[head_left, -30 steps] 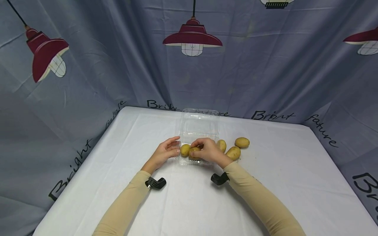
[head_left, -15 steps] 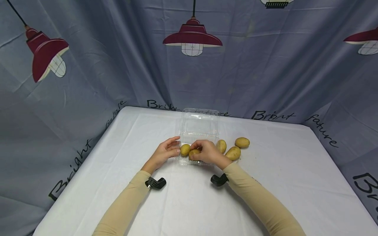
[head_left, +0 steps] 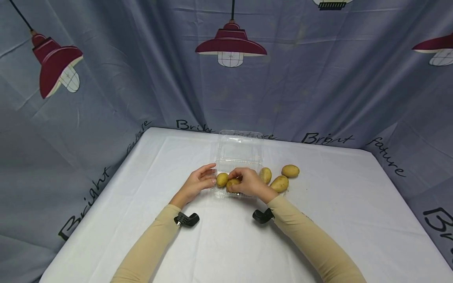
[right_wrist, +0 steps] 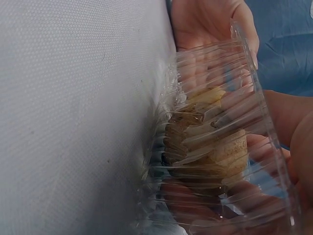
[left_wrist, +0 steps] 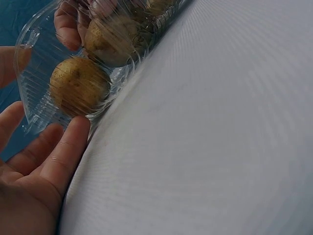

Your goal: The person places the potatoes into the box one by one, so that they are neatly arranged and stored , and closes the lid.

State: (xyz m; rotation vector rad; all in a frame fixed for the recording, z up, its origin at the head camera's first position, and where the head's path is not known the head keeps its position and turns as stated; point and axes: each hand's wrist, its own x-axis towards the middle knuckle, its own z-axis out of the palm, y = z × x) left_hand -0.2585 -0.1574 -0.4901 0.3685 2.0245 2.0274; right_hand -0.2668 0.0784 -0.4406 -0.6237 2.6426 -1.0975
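Potatoes (head_left: 279, 184) are yellowish, the tablecloth (head_left: 226, 243) white, the bluish curtain (head_left: 304, 82) printed with red lamps (head_left: 231, 44).

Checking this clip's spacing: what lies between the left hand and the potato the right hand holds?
Another potato, inside the clear plastic clamshell; the head view shows it. The left wrist view adds the clamshell's ribbed side wall.

1. White-covered table (head_left: 226, 243), its surface smooth with faint creases.
2. Towards its 12 o'clock side sits a clear plastic container (head_left: 223, 194), lid (head_left: 239, 148) opened back towards 12.
3. Just off the container's 3 o'clock side, a middle potato (head_left: 279, 184).
4. At that potato's 10 o'clock, a second potato (head_left: 265, 175); between 1 and 2, a third potato (head_left: 290, 171).
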